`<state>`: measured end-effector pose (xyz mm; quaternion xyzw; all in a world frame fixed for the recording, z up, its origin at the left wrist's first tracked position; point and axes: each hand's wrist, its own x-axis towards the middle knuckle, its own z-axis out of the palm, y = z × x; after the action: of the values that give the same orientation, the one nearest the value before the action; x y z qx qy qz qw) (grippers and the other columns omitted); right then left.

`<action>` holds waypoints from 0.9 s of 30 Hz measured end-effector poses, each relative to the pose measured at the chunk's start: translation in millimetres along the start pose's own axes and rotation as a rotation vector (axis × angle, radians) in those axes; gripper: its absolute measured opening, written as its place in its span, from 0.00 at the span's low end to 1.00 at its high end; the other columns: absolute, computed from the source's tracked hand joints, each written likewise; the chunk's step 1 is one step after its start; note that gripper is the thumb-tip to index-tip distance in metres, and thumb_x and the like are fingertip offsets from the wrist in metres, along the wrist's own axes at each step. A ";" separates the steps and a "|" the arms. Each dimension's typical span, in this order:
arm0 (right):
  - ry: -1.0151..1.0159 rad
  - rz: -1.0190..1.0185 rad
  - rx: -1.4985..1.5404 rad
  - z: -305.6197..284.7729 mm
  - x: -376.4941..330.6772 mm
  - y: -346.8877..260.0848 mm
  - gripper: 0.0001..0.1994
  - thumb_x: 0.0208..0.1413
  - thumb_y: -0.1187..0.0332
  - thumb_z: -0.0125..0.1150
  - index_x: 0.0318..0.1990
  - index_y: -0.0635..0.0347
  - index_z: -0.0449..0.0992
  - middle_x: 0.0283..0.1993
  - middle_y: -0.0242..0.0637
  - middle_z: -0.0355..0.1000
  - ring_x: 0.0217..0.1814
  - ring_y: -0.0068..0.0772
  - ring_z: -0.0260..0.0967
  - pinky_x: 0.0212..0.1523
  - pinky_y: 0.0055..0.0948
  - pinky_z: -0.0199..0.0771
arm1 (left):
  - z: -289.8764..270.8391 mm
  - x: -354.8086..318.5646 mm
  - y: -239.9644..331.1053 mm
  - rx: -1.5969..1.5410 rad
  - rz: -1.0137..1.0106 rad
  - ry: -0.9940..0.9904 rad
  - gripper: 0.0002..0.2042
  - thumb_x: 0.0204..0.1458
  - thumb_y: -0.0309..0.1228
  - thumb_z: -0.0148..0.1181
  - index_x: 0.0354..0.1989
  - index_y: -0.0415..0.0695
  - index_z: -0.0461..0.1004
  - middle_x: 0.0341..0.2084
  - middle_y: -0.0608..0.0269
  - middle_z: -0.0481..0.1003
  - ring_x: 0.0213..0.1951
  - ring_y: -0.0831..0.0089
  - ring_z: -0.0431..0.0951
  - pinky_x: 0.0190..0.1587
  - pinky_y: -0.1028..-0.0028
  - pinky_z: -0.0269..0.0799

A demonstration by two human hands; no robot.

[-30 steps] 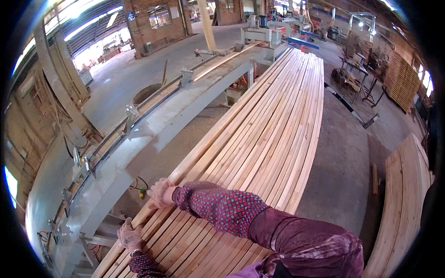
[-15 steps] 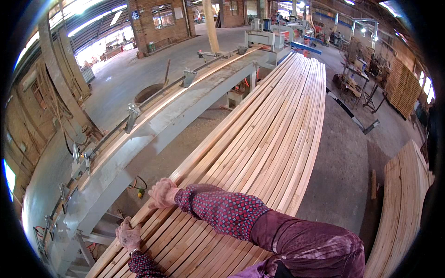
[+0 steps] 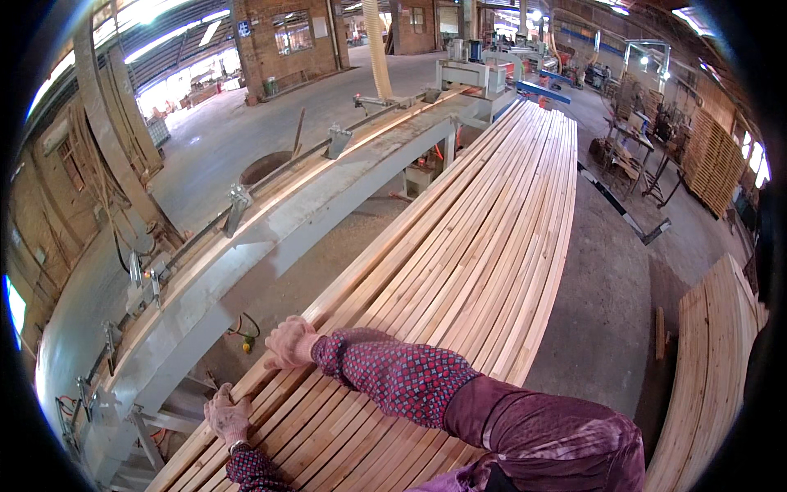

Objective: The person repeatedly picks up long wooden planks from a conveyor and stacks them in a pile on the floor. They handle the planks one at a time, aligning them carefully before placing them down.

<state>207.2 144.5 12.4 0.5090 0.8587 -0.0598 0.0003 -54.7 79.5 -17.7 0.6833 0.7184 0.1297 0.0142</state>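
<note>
Long pale wooden strips (image 3: 492, 271) lie side by side in a wide stack that runs from below me to the far machine. My left hand (image 3: 227, 415), in a light knit glove, is curled over the outermost strip (image 3: 370, 259) at the stack's left edge. Farther along that same edge, my gloved right hand (image 3: 292, 343) grips the strip too, its arm reaching across the stack. Both hands' fingertips curl over the far side of the wood and are partly hidden.
Left of the stack runs a grey metal feed bed (image 3: 215, 275) with clamps and a long wooden strip (image 3: 275, 197) on it. It leads to a machine (image 3: 471, 78) at the back. Another wood stack (image 3: 709, 353) stands at right. A black-and-white bar (image 3: 611, 197) lies on the floor.
Both hands stay at the same places on the strip. The view shifts only slightly.
</note>
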 end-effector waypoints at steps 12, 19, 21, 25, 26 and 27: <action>0.001 -0.013 0.031 1.0 -0.4 -0.8 0.33 0.60 0.34 0.48 0.49 0.55 0.80 0.46 0.39 0.81 0.46 0.43 0.80 0.47 0.47 0.77 | 1.3 -1.1 0.5 -0.019 -0.057 0.054 0.26 0.38 0.41 0.72 0.50 0.51 0.80 0.42 0.62 0.81 0.48 0.61 0.76 0.59 0.65 0.64; 0.012 -0.016 0.036 3.6 1.6 -1.2 0.32 0.60 0.34 0.49 0.48 0.55 0.81 0.46 0.40 0.81 0.47 0.43 0.80 0.48 0.47 0.77 | 8.7 -0.4 -9.0 -0.032 -0.006 0.084 0.25 0.40 0.40 0.73 0.50 0.51 0.79 0.41 0.63 0.80 0.47 0.62 0.76 0.60 0.66 0.64; 0.014 -0.015 0.024 3.9 1.9 -1.1 0.32 0.60 0.34 0.49 0.48 0.55 0.81 0.46 0.40 0.81 0.47 0.42 0.80 0.48 0.47 0.77 | 7.0 -0.7 -7.0 -0.032 -0.003 0.069 0.25 0.39 0.40 0.73 0.50 0.51 0.79 0.41 0.62 0.80 0.47 0.62 0.76 0.60 0.66 0.63; 0.006 -0.008 0.009 1.3 1.9 -4.7 0.32 0.60 0.34 0.49 0.48 0.55 0.81 0.46 0.39 0.81 0.47 0.42 0.80 0.47 0.47 0.77 | 5.3 -0.4 -10.3 -0.020 -0.001 0.053 0.26 0.39 0.40 0.73 0.51 0.51 0.79 0.41 0.62 0.81 0.47 0.63 0.77 0.60 0.65 0.63; 0.002 -0.004 0.008 1.8 1.9 -4.0 0.32 0.61 0.34 0.49 0.48 0.55 0.81 0.45 0.39 0.81 0.47 0.42 0.80 0.47 0.47 0.77 | 3.2 -0.3 -7.8 -0.020 -0.005 0.046 0.26 0.39 0.39 0.73 0.52 0.51 0.79 0.41 0.62 0.81 0.47 0.63 0.77 0.61 0.65 0.62; 0.007 -0.009 0.005 2.4 1.7 -3.0 0.32 0.61 0.34 0.48 0.48 0.55 0.81 0.45 0.39 0.81 0.47 0.42 0.80 0.47 0.47 0.77 | 0.7 -0.8 -4.9 -0.012 -0.009 0.035 0.26 0.41 0.39 0.72 0.52 0.50 0.78 0.42 0.61 0.81 0.48 0.62 0.77 0.60 0.65 0.63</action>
<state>203.6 144.3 10.3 0.5055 0.8607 -0.0603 -0.0043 -59.3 78.7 -19.5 0.6777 0.7207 0.1459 0.0063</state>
